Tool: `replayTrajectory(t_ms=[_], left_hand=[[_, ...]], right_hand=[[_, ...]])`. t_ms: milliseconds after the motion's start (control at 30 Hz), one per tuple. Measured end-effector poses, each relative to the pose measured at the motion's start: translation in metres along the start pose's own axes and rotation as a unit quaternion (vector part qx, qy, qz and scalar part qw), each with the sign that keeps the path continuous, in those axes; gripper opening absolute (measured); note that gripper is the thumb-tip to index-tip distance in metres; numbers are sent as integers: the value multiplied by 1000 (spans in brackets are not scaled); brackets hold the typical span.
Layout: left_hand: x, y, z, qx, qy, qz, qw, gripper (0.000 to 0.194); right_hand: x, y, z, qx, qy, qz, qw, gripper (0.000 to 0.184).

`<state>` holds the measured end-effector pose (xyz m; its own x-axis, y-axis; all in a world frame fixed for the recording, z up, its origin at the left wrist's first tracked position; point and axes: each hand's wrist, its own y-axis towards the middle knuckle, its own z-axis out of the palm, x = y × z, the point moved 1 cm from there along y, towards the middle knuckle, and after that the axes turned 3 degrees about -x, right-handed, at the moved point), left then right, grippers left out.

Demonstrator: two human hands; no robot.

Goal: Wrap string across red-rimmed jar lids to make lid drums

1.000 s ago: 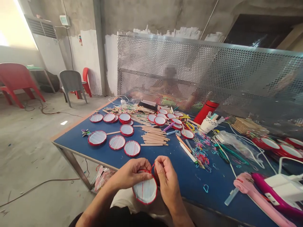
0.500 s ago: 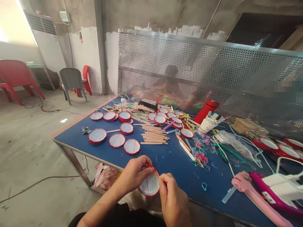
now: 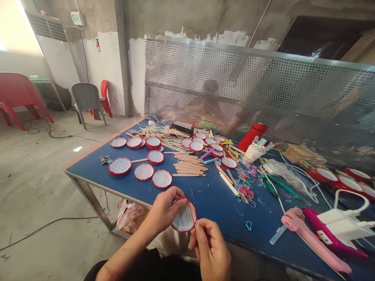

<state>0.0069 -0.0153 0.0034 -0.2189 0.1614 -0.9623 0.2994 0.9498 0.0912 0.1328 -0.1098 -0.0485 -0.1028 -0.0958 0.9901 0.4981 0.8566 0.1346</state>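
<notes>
My left hand (image 3: pixel 164 208) grips a round white lid with a red rim (image 3: pixel 184 216), held just over the near edge of the blue table (image 3: pixel 211 197). Red rubber bands run across the lid's face. Below the lid's lower right rim, my right hand (image 3: pixel 211 248) is closed in a pinch on a red rubber band that stretches to the rim.
Several red-rimmed lids (image 3: pixel 143 171), wooden sticks (image 3: pixel 189 168) and loose coloured rubber bands (image 3: pixel 246 191) lie on the table. Pink glue guns (image 3: pixel 315 238) and a white plug lie at the right. A perforated metal screen (image 3: pixel 263 89) stands behind, a person beyond it. Chairs at left.
The lid has risen and tilted up over the table edge. My right hand dropped from the lid's top to below its lower right rim, pulling a band down.
</notes>
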Motion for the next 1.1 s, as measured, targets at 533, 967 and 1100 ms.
replayTrajectory(t_ms=[533,967,1100], left_hand=[[4,1,2,-27,-7,17,999,10],[3,-3,-1,-40,-5,31,999,13],[-3,-5,-4,-23,15,49,998,11]], right_hand=[[6,2,-1,-58,99,68,991,44],[13,10,-3,-34,36,-5,999,44],[16,13,6,2,19,6,1000,45]])
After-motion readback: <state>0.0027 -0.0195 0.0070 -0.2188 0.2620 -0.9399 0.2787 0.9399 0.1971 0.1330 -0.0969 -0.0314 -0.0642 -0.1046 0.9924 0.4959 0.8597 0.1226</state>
